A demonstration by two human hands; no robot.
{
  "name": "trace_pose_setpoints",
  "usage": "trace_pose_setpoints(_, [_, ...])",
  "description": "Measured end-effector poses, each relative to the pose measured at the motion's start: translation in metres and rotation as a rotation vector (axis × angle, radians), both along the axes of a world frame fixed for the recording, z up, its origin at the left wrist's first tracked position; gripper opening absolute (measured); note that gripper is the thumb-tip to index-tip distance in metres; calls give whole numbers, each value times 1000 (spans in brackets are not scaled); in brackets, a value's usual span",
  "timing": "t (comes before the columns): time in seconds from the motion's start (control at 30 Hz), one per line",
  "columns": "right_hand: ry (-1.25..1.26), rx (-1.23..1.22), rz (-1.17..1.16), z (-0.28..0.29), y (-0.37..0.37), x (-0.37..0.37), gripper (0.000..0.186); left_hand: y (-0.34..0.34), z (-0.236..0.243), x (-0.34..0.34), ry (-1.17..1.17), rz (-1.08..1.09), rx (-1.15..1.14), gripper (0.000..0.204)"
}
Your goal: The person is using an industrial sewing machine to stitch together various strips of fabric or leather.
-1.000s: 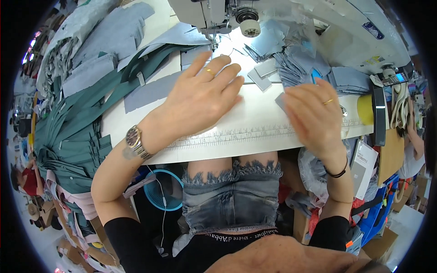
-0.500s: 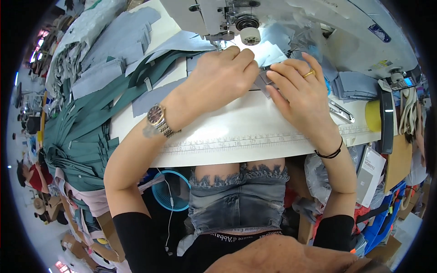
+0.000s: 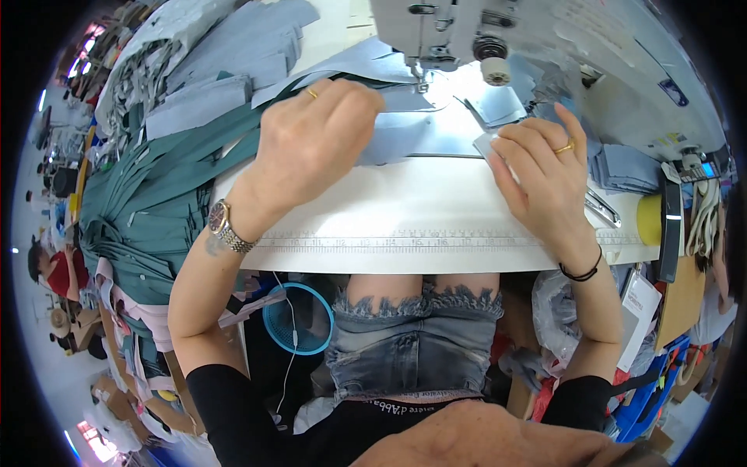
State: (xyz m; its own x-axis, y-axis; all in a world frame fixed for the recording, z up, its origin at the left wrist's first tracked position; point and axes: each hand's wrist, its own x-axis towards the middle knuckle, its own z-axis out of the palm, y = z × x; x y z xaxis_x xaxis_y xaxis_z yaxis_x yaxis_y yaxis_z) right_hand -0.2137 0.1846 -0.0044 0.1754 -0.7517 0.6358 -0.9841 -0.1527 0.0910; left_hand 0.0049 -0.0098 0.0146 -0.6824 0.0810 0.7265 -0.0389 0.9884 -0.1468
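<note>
My left hand [image 3: 319, 134] is closed, knuckles up, above blue-grey fabric [image 3: 398, 134] left of the needle area; its fingertips are hidden, so what they hold cannot be seen. A dark green fabric strip [image 3: 241, 144] runs up to and behind this hand. My right hand [image 3: 543, 167] pinches a small translucent grey flat piece [image 3: 485, 145] between thumb and fingers, its little finger raised. Between and beyond my hands stands the sewing machine [image 3: 459, 35], with its presser foot [image 3: 422, 82] over a blue-grey piece.
Green strips [image 3: 124, 226] hang in a bundle at the left, near stacked blue-grey panels [image 3: 198, 109]. Folded grey pieces [image 3: 626, 167], metal snips [image 3: 603, 208] and a yellow roll [image 3: 648, 219] lie at the right. A ruler tape [image 3: 373, 242] lines the table front; a blue basket [image 3: 298, 317] stands below.
My left hand has moved left, away from the presser foot, uncovering the fabric there. My right hand has shifted slightly right with the small grey piece. The whole view has shifted too.
</note>
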Motion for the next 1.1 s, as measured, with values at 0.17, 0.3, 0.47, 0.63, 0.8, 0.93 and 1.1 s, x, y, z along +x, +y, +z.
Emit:
trace_pose_setpoints(0.17, [-20,214,212,7,-26,25,37,-4,0,-9,72,-51,-12,21])
trace_pose_setpoints(0.3, [16,364,216,-5,-48,21,40,2,-20,-23,-105,-10,-3,16])
trace_pose_setpoints(0.47, [-34,198,122,-12,-56,20,34,-7,-36,-19,-191,3,226,25])
trace_pose_setpoints(0.63, [-54,212,178,-9,-46,14,35,-9,-35,-16,-240,6,175,33])
trace_pose_setpoints(0.8, [-159,221,246,-12,-48,11,34,-14,-35,-16,-189,-14,99,33])
trace_pose_setpoints(0.93, [-142,227,224,-15,-51,13,34,-12,-25,-18,-130,-38,136,32])
trace_pose_setpoints(1.1, [-136,241,202,-15,-50,13,34,-9,-28,-20,-294,-51,61,28])
